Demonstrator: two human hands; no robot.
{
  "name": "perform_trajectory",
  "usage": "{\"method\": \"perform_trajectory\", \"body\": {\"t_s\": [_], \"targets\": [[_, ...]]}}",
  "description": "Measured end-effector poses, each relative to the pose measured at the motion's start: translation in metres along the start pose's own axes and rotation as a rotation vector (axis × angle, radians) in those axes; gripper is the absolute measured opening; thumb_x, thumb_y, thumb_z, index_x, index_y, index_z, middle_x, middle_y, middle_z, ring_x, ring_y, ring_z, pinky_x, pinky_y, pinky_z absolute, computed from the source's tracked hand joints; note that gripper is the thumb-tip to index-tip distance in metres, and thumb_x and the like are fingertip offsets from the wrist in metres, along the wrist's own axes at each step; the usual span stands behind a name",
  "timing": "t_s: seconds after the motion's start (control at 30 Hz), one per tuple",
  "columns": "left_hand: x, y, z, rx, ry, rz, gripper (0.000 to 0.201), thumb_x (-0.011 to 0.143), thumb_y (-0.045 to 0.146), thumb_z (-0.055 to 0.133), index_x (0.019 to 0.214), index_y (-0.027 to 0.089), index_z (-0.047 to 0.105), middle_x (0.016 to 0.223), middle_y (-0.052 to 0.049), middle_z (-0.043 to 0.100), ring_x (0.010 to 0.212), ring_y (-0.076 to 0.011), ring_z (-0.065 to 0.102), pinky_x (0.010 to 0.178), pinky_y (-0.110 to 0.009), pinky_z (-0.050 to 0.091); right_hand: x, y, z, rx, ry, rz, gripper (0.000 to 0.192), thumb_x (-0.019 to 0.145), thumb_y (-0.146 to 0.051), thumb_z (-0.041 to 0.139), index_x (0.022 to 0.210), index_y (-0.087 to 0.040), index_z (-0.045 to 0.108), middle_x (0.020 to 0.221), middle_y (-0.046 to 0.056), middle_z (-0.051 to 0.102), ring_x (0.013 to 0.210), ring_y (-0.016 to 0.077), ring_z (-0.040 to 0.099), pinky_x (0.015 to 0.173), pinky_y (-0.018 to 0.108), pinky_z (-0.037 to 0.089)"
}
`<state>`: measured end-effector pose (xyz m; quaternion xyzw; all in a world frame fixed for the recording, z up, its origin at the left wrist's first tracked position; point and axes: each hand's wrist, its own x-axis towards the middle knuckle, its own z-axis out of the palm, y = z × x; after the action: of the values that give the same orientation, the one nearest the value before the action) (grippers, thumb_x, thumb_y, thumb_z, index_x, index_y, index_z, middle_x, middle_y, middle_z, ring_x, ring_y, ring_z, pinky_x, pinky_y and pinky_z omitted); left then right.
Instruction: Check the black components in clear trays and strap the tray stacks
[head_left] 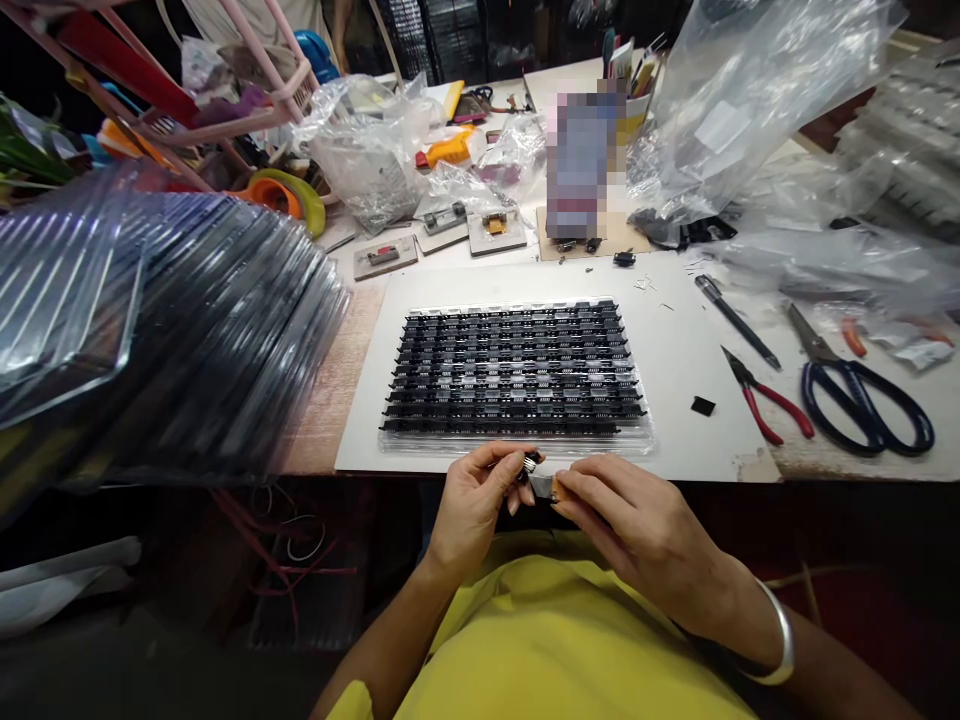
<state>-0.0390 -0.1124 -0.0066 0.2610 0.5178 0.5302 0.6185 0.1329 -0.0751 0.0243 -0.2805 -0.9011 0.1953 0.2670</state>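
My left hand (480,500) pinches a small black part with silvery metal pins (529,466) between thumb and fingers, just in front of the board's near edge. In my right hand (637,510) is a small flat grey blade-like piece (541,486), with something orange-brown at the fingertips. Its grey end touches or nearly touches the black part; I cannot tell which. Beyond both hands lies a clear plastic tray (645,440) filled with rows of similar black parts (517,370). The tray rests on a white board (705,340).
Stacked clear trays (225,330) stand on the left. To the right lie a pen (739,322), red-handled cutters (765,398), scissors (862,400) and a loose black piece (703,405). Small jigs (385,257), plastic bags (367,160) and a pixelated phone-like object (581,165) sit at the back.
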Motion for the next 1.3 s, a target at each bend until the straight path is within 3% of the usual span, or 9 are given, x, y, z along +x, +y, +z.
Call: {"method": "perform_trajectory", "body": {"t_s": [0.13, 0.57, 1.07, 1.3], "targets": [[0.0005, 0.0005, -0.0013, -0.015, -0.005, -0.015, 0.021, 0.083, 0.032, 0.062, 0.090, 0.014, 0.070, 0.058, -0.002, 0.061, 0.049, -0.0079, 0.050, 0.046, -0.018, 0.034, -0.0008, -0.0013, -0.0021, 0.024, -0.010, 0.008, 0.012, 0.090, -0.013, 0.049, 0.097, -0.012, 0.058, 0.085, 0.008, 0.061, 0.078, 0.0162, 0.056, 0.068, 0.029, 0.048], [-0.0003, -0.0006, -0.0021, 0.045, -0.006, -0.007, 0.021, 0.083, 0.034, 0.062, 0.091, 0.017, 0.072, 0.057, 0.000, 0.058, 0.050, -0.0058, 0.047, 0.047, -0.017, 0.033, 0.0025, -0.0029, -0.0023, -0.007, -0.017, 0.007, 0.012, 0.089, -0.012, 0.051, 0.095, -0.009, 0.060, 0.084, 0.010, 0.062, 0.077, 0.0177, 0.058, 0.067, 0.031, 0.049], [0.0006, -0.0004, -0.0016, 0.041, -0.017, 0.004, 0.019, 0.084, 0.033, 0.062, 0.091, 0.019, 0.072, 0.061, 0.000, 0.059, 0.053, -0.0061, 0.050, 0.049, -0.017, 0.034, 0.0025, -0.0004, 0.0024, 0.015, 0.000, 0.014, 0.011, 0.089, -0.012, 0.051, 0.097, -0.011, 0.058, 0.085, 0.009, 0.062, 0.078, 0.0176, 0.058, 0.068, 0.031, 0.050], [-0.0007, 0.0006, -0.0019, 0.036, -0.025, 0.015, 0.018, 0.084, 0.032, 0.061, 0.090, 0.019, 0.072, 0.078, -0.003, 0.065, 0.056, -0.0057, 0.052, 0.050, -0.018, 0.036, 0.0013, -0.0001, 0.0025, 0.045, 0.018, 0.017, 0.010, 0.088, -0.012, 0.052, 0.097, -0.012, 0.057, 0.086, 0.008, 0.062, 0.077, 0.0170, 0.058, 0.068, 0.030, 0.050]]}}
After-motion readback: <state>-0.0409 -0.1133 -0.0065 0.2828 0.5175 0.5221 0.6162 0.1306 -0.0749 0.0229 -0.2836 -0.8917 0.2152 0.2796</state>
